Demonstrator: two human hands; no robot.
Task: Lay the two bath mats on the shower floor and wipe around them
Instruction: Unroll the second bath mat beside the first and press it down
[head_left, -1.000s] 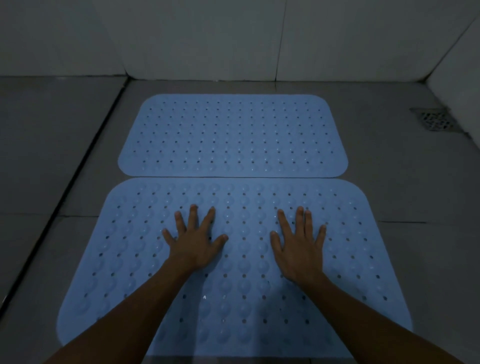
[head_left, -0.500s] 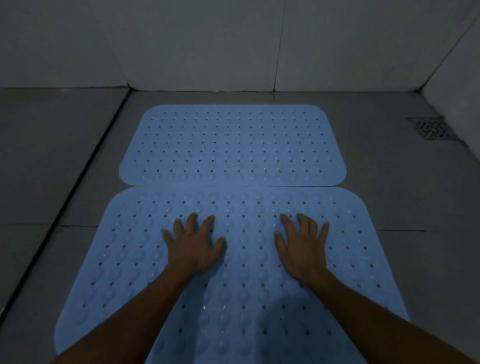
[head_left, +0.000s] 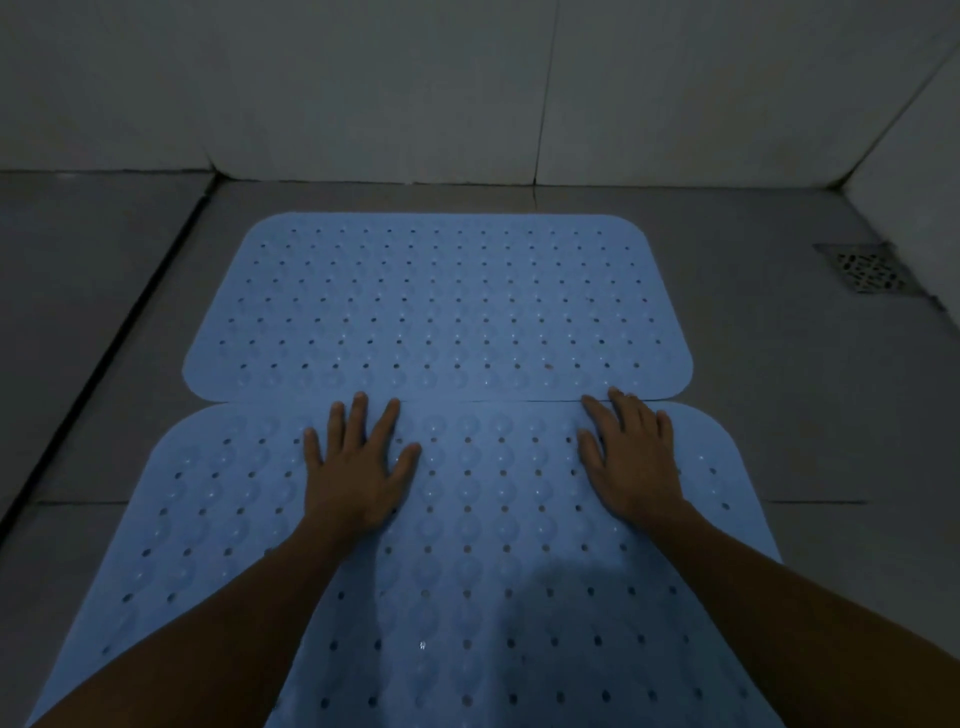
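Head view, dim light. Two pale blue perforated bath mats lie flat on the grey tiled shower floor (head_left: 810, 415). The far mat (head_left: 436, 306) occupies the 12 o'clock part of the floor, its long side parallel to the back wall (head_left: 467, 88). The near mat (head_left: 467, 571) lies toward 6 o'clock, its lower edge cut off by the frame. The far edge of the near mat meets the near edge of the far mat along a straight seam; at the right the two edges appear to touch or slightly overlap, and which lies on top cannot be told.

The left hand (head_left: 358, 467) rests palm down on the near mat at about 10 o'clock of that mat, its grip spread, fingers fanned and flat, fingertips just short of the seam. The right hand (head_left: 634, 462) rests palm down at about 2 o'clock of the same mat, its grip likewise spread and holding nothing, the fingertips reaching the seam and touching the far mat's edge. Both bare forearms enter from the bottom corners of the frame.

A square metal drain grate (head_left: 867, 270) sits in the floor at 2 o'clock, well apart from both mats, beside the right wall (head_left: 924, 171). A dark grout channel (head_left: 104, 364) runs diagonally along the floor at 9 o'clock, left of the mats.
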